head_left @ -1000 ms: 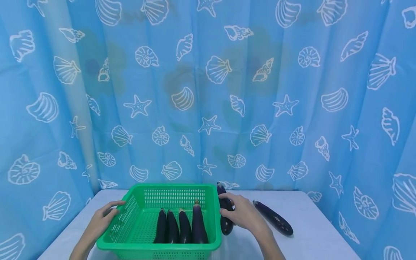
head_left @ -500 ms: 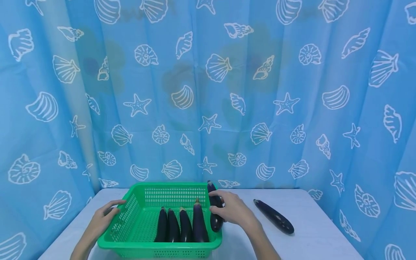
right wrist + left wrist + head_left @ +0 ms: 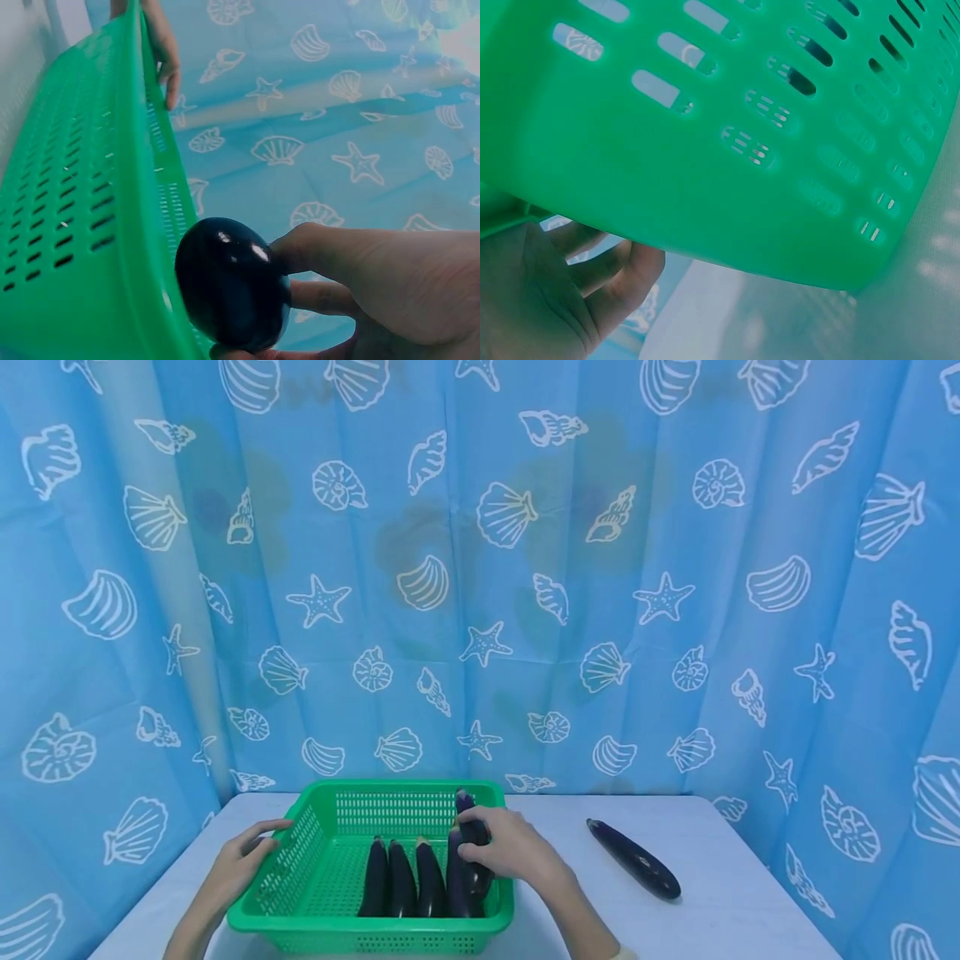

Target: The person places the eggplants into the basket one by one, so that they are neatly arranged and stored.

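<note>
In the head view my left hand [image 3: 234,866] holds the left rim of a green plastic basket [image 3: 360,925], its fingertips over the edge. The left wrist view shows that hand [image 3: 551,292] with bent fingers against the basket's wall [image 3: 630,165]. My right hand [image 3: 512,846] grips a dark purple eggplant [image 3: 480,883] inside the basket's right side, above the rightmost of the eggplants lying there. Seen from the right wrist, the held eggplant [image 3: 229,281] shows its shiny round end, with thumb and fingers around it. Several eggplants [image 3: 402,883] lie side by side in the basket.
One more eggplant [image 3: 636,860] lies at a slant on the white table [image 3: 720,902], right of the basket. A blue curtain [image 3: 480,593] with white shell and starfish prints hangs behind the table and along its sides.
The right hand has carried its eggplant leftward from beside the basket, over the right rim and into it. The left hand has stayed on the left rim.
</note>
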A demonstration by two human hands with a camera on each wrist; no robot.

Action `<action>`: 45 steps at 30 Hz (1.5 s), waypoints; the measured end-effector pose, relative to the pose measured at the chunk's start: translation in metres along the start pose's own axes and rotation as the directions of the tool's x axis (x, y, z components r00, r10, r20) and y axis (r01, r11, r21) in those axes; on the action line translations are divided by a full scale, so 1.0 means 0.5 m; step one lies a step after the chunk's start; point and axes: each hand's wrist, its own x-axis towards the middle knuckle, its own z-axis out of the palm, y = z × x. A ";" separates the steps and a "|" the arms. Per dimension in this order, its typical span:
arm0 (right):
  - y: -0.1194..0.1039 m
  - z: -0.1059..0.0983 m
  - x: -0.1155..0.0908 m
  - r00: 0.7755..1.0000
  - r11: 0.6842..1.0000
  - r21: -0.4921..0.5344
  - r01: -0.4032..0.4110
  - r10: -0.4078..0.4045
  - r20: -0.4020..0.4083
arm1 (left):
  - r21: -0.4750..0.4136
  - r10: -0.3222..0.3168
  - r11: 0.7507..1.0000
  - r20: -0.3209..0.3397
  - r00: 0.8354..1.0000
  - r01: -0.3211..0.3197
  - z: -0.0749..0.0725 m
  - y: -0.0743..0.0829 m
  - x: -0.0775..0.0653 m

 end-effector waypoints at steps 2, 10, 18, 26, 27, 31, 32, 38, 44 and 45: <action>-0.004 0.007 0.002 1.000 1.000 0.018 -0.006 0.006 0.013 | 0.004 0.005 1.000 0.000 1.000 -0.005 0.001 0.000 0.001; -0.008 0.030 0.013 0.999 1.000 0.012 0.005 -0.006 0.046 | 0.008 0.005 1.000 -0.008 1.000 -0.005 0.002 0.007 0.001; -0.015 0.053 0.021 0.996 1.000 -0.009 -0.028 0.029 0.084 | -0.007 0.001 1.000 -0.019 1.000 -0.001 0.003 0.006 0.003; -0.011 0.077 0.034 0.994 0.997 -0.053 -0.051 0.056 0.093 | -0.018 0.002 1.000 -0.011 1.000 -0.002 0.002 0.006 0.000; -0.012 0.079 0.035 0.994 0.997 -0.053 -0.054 0.059 0.094 | -0.021 0.001 1.000 -0.011 1.000 -0.002 0.002 0.005 -0.001; -0.014 0.083 0.039 0.993 0.995 -0.072 -0.062 0.068 0.094 | -0.021 0.001 1.000 -0.006 1.000 -0.001 0.001 0.001 -0.001; -0.015 0.084 0.040 0.993 0.995 -0.083 -0.061 0.069 0.092 | -0.022 0.002 1.000 -0.004 1.000 -0.002 0.001 0.001 -0.001; -0.018 0.093 0.051 0.991 0.990 -0.124 -0.071 0.085 0.105 | -0.023 0.007 1.000 0.001 1.000 -0.007 -0.001 -0.001 -0.003; -0.017 0.097 0.057 0.985 0.988 -0.111 -0.103 0.117 0.129 | -0.015 0.013 1.000 0.002 1.000 -0.013 -0.001 -0.005 0.000; -0.017 0.098 0.057 0.984 0.989 -0.105 -0.108 0.121 0.130 | -0.015 0.013 1.000 0.002 1.000 -0.013 -0.001 -0.005 0.001</action>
